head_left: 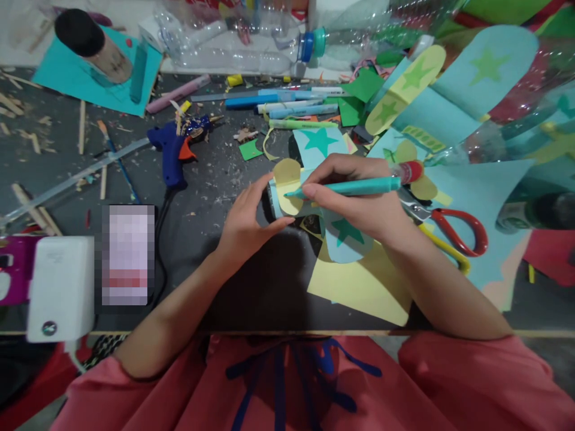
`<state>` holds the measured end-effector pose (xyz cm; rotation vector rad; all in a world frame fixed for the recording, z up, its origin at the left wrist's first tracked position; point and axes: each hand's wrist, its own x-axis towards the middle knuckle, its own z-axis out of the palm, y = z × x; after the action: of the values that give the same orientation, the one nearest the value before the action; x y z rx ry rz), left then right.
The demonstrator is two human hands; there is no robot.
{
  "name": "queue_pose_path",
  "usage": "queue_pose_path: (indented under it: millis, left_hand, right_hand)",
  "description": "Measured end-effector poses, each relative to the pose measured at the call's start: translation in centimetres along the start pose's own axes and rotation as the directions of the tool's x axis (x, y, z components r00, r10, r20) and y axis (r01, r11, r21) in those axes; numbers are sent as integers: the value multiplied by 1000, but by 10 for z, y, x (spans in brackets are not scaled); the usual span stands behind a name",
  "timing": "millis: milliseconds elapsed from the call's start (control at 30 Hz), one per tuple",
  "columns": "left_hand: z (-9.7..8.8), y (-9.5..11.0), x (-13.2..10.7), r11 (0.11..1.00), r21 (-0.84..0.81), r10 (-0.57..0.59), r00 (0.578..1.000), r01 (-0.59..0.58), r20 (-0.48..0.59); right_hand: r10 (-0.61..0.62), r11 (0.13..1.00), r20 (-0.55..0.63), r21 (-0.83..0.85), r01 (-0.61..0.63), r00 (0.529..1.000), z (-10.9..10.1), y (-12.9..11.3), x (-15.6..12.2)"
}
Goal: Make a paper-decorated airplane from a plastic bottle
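Observation:
My right hand [359,194] grips a teal marker [363,187], its tip touching a rounded yellow paper piece [287,188] on a small paper model plane [314,158]. Light-blue wings with teal stars stick out on both sides of the plane, and part of its body is hidden under my right hand. My left hand [245,218] steadies the plane's left end between thumb and fingers. Beneath it lies a sheet of yellow paper [359,284]. Just right of my right hand are red-and-yellow-handled scissors [462,230] on light-blue paper.
A blue glue gun [168,149] lies at left, near a phone [128,254] and a white power bank [60,287]. Several markers [287,102] lie behind the plane. Clear plastic bottles [233,51] line the back. A larger paper plane [453,108] stands at right.

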<state>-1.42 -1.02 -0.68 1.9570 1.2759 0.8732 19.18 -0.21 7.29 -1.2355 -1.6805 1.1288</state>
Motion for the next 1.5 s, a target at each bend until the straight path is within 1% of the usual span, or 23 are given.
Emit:
queue_pose_path:
  millis: [167, 400, 600, 833, 967, 1133, 1233, 1367, 1500]
  left_hand:
    - [-1, 2, 1, 1000, -6, -21, 1000, 21, 3]
    - [-2, 1, 1, 999, -30, -22, 1000, 22, 16]
    - [-2, 0, 2, 999, -17, -27, 1000, 27, 15]
    - [-3, 2, 3, 999, -6, -40, 999, 40, 23]
    - [-4, 4, 2, 999, 23, -49, 998, 48, 36]
    - [-4, 7, 2, 997, 57, -58, 997, 56, 43]
    - [-4, 7, 3, 997, 50, -53, 998, 51, 45]
    - [-4, 6, 3, 996, 56, -72, 996, 69, 51]
    - [-3, 6, 3, 996, 49, -72, 996, 70, 46]
  right_hand:
    - [-4, 1000, 26, -11, 4, 1000, -1, 2, 0]
    - [2, 1000, 10, -29, -2, 1000, -3, 2, 1]
    - [20, 1000, 12, 4, -20, 1000, -6, 3, 2]
    - [-62, 998, -76, 20, 63, 995, -6, 4, 4]
    - [-72, 997, -105, 9, 73, 992, -7, 5, 5]
    - [-19, 1000, -144, 5, 20, 989, -7, 6, 2]
    - [-37, 999, -165, -7, 37, 986, -4, 5, 0]
    - [-52, 998, -163, -43, 45, 985, -1, 6, -1]
    - [-92, 995, -168, -61, 83, 981, 0, 8, -2]
